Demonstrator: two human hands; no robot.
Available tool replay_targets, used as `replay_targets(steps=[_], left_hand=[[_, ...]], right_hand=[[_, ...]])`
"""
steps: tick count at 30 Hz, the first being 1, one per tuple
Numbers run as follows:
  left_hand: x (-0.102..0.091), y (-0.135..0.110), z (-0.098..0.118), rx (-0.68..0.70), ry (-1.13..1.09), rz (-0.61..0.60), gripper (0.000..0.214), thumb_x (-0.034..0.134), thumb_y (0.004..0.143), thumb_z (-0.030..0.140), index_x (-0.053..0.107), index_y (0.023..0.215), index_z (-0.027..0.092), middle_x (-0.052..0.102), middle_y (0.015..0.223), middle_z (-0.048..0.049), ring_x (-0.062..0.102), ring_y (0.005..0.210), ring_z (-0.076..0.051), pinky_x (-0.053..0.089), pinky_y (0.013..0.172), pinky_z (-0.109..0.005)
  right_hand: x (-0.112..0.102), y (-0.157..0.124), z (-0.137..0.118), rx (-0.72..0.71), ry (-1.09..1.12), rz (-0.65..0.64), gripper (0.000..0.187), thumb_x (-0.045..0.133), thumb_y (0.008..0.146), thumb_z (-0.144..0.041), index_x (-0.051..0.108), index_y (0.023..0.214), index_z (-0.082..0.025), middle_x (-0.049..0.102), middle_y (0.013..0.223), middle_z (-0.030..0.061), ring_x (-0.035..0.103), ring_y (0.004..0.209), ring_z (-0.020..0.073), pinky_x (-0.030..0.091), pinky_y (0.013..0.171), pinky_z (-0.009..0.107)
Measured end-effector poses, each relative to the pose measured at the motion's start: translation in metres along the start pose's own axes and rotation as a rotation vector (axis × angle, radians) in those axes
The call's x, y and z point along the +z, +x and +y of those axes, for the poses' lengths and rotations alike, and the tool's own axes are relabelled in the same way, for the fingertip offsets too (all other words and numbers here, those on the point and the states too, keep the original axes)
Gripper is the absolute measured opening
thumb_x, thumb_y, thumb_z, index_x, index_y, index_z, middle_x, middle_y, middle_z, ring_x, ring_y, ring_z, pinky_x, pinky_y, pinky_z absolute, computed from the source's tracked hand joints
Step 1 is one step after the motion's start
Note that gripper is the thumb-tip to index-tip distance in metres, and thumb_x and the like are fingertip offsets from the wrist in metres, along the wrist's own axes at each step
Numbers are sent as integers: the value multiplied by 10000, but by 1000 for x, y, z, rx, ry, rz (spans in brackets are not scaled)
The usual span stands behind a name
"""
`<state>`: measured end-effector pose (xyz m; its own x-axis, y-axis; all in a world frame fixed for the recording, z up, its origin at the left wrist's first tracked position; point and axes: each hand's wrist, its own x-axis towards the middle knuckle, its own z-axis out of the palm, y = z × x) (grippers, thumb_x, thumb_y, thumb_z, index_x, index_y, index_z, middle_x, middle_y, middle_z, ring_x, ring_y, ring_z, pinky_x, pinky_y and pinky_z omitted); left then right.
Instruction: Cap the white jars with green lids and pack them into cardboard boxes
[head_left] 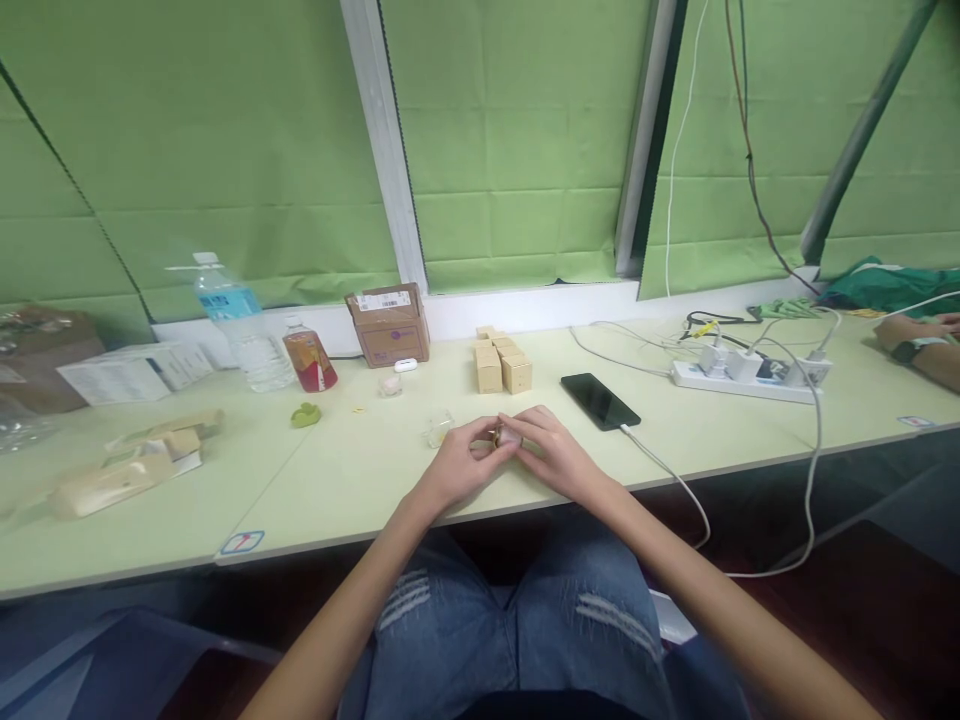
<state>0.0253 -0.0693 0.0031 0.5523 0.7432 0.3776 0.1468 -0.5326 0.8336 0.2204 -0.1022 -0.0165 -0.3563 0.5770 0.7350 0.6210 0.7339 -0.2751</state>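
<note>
My left hand (466, 465) and my right hand (555, 452) meet above the table's front edge, fingertips pinched around a small round thing (508, 437). It looks whitish with a gold-coloured rim; its exact kind is too small and too covered by fingers to tell. Just beyond my left hand lies a small clear plastic container (439, 428). Several small kraft cardboard boxes (516, 372) stand in rows behind my hands. To the right of my right hand lies a black phone (600, 401) with a white cable plugged in.
A power strip (742, 382) with chargers and cables sits at right, near another person's forearm (934, 358). Towards the left stand a brown carton (388, 328), a drink bottle (310, 357), a water bottle (251, 335), white boxes (150, 372) and opened kraft packaging (131, 470).
</note>
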Motion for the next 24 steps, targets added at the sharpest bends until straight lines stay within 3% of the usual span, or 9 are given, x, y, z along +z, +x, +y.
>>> replay_targets(steps=[2,5,10,14,17,20,24], left_hand=[[0,0,1,17,16,-6,345,698,882,386,732,1164,190,749,1077,-62,696,999,-217,609,864,-320],[-2,1,2,20,31,-6,311,676,903,372,743,1156,203,752,1082,-62,686,1035,-227,595,899,-336],[-5,0,0,-5,1,-26,321,669,908,382,731,1158,191,742,1155,-95,682,1099,-251,584,942,-375],[-4,-1,-5,-39,-41,-29,416,733,854,352,685,1239,202,702,1261,-109,660,1173,-265,590,952,-396],[-4,-1,-5,-50,-55,-22,446,760,824,311,684,1249,197,692,1291,-113,658,1185,-268,582,975,-410],[-4,0,-2,-36,-34,-2,372,757,822,291,716,1176,181,732,1200,-112,687,1113,-266,570,982,-427],[0,3,1,-12,-54,29,320,744,834,288,699,1128,170,742,1155,-106,705,1067,-247,540,1022,-435]], right_hand=[[-1,0,-1,-11,56,4,543,601,983,-201,476,1504,-288,675,1127,99,588,1060,273,545,934,487],[-5,1,-4,40,157,18,535,703,933,-281,548,1446,-292,670,1173,96,608,1110,266,535,993,489],[-14,1,-2,269,434,-15,337,724,900,-337,718,1229,-266,651,1213,93,653,1079,232,594,873,376],[-15,-1,6,429,590,-78,323,730,877,-341,745,1178,-227,692,1179,94,683,1001,216,585,856,358],[-14,-2,8,425,587,-144,349,727,868,-306,737,1207,-225,698,1211,88,686,968,207,566,863,356],[-12,0,6,408,523,-198,504,777,815,-287,681,1308,-246,707,1216,73,672,979,213,551,867,357],[-6,2,2,413,412,-130,596,826,769,-342,654,1327,-223,715,1179,84,665,929,208,550,806,338]])
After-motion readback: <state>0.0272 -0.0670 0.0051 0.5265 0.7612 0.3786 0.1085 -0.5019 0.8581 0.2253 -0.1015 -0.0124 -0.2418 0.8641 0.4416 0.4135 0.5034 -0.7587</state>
